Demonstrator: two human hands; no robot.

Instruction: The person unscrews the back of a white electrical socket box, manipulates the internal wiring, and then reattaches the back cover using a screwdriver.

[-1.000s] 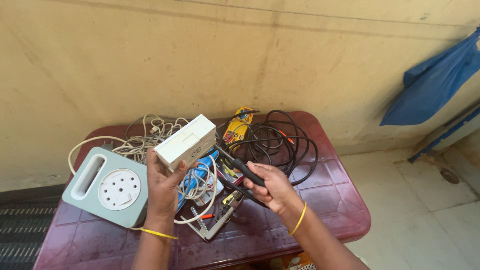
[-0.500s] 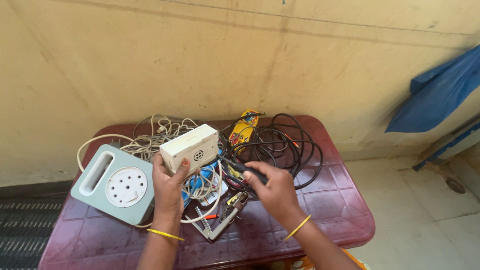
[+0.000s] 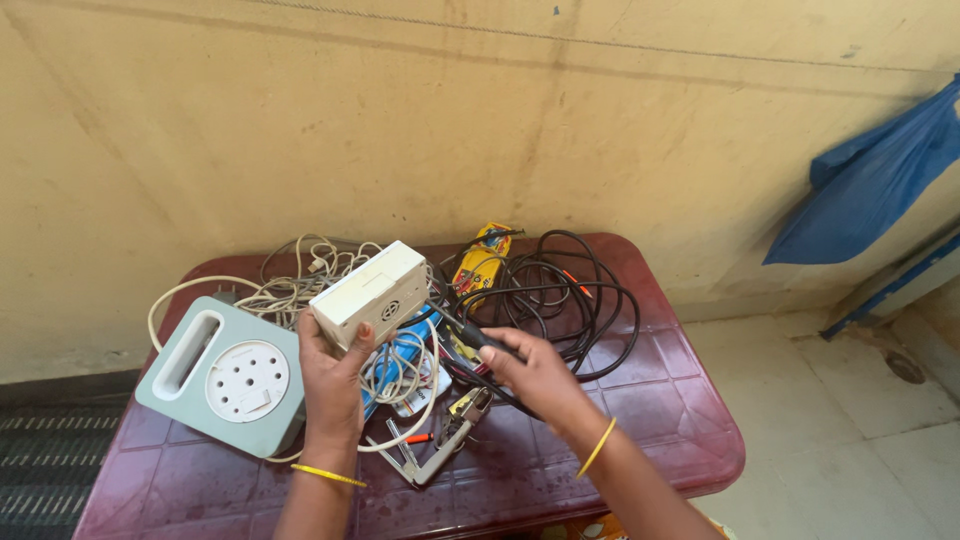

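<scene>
My left hand [image 3: 331, 378] grips a white rectangular plastic box [image 3: 371, 291] and holds it tilted above the table, its vented face toward me. My right hand [image 3: 535, 375] is closed around a black probe-like tool [image 3: 462, 330] whose tip points at the box's right end. A yellow bangle sits on each wrist. Below the hands lie a blue packet [image 3: 408, 362] tangled in white wire and a small metal stripper tool [image 3: 438, 446].
The maroon plastic table [image 3: 640, 400] also holds a pale green extension reel box [image 3: 222, 373] at left, a white cable tangle [image 3: 300, 275], coiled black cables [image 3: 570, 295] and a yellow meter [image 3: 480, 255]. A blue cloth [image 3: 870, 190] hangs on the beige wall at right.
The view has shifted slightly. My right hand has brought the black tool up closer to the white box, which my left hand keeps raised.
</scene>
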